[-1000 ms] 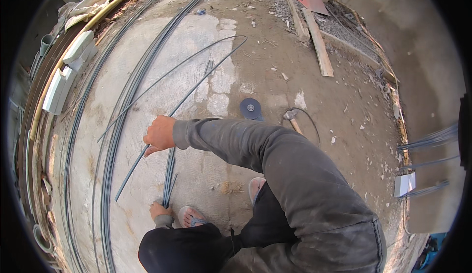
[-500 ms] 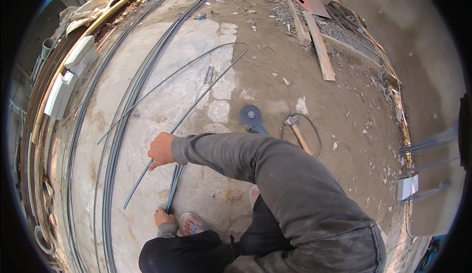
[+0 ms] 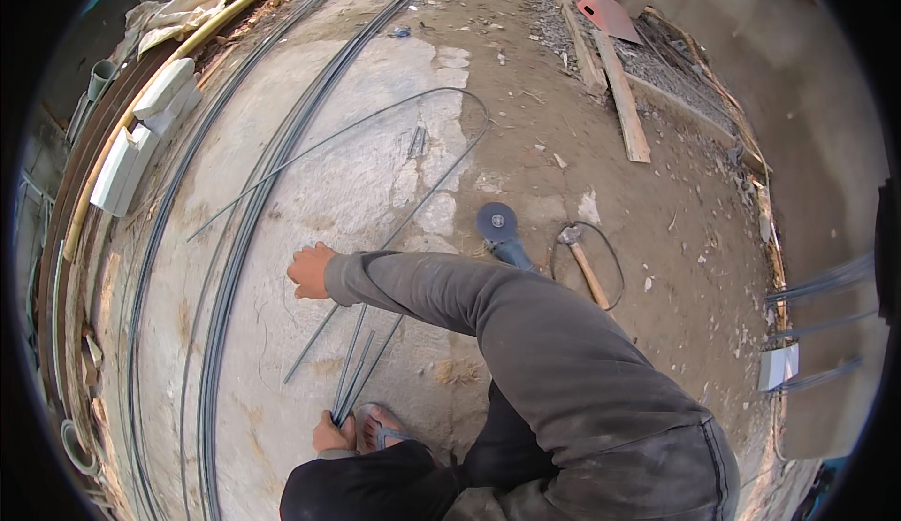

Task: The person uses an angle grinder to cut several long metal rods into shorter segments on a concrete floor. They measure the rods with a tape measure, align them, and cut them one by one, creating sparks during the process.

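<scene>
Rods point(image 3: 357, 373) sit left of the grinder point(image 3: 507, 246), nearer the body, left hand point(image 3: 332, 435) wrapped round the bunched ends. Right hand point(image 3: 311, 270), also left of it, is half-curled, grip unclear. Probably light, stiff but springy; hold those bunched ends.

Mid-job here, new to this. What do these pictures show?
No robot: a person works with two bare hands. One wide fisheye head camera looking down takes every picture, so edges bend. The left hand grips thin grey metal rods near their ends. The right hand, near a long bent metal rod, looks empty. On the rough grey concrete lie dark metal bars; on the brown dirt, a blue grinder with a round dark disc and a wooden-handled metal hammer.
</scene>
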### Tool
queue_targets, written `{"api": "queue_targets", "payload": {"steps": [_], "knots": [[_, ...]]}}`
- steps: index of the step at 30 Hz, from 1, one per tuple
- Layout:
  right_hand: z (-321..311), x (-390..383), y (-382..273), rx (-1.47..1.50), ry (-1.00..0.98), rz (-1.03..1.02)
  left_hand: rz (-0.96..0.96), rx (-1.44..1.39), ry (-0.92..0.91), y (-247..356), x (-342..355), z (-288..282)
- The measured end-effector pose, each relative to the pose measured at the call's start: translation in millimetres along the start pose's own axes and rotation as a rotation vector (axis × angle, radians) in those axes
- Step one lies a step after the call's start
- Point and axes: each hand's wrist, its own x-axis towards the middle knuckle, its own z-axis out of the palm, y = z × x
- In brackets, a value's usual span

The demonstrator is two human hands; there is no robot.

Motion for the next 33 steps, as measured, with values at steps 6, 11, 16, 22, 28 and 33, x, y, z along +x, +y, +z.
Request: {"api": "queue_targets", "payload": {"steps": [6, 11, 16, 22, 28, 33], "knots": [[-158.8, -3.7, 35.0, 0.594, 0.634, 0.178, -0.041, -0.095, 0.167, -11.6, 13.6, -53.6], [-198.3, -36.8, 41.3, 0.736, 0.944, 0.244, 0.098, -0.428, 0.563, -22.7, 55.1, -154.3], [-229.1, -51.2, -70.4, 0.812, 0.568, -0.216, 0.058, -1.156, 0.679, 88.5, 46.3, -312.5], [-317.4, -78.0, -199.5, 0.905, 0.783, -0.543, 0.788, -1.444, -0.063, 170.0, 94.5, -374.0], [-356.0, -106.3, -186.9, 0.836, 0.948, -0.417, 1.017, -1.241, 0.096, 249.2, 163.0, -299.8], [-346.9, -118.8, -150.5, 0.881, 0.987, -0.277, 0.872, -1.471, 0.074, 322.0, 129.2, -264.3]]}}
